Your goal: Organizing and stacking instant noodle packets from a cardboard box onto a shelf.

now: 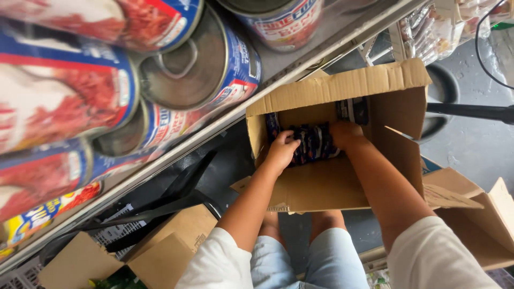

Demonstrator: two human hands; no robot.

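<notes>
Both my hands reach down into an open brown cardboard box on the floor below me. My left hand and my right hand grip the two ends of a dark blue wrapped pack of cans lying inside the box. More dark packs show at the box's far end. The pack sits low in the box, between its walls.
A metal shelf runs diagonally on the left, stacked with red-and-blue labelled tins lying on their sides. Other cardboard boxes sit at lower left and lower right. A dark bar crosses at right over grey floor.
</notes>
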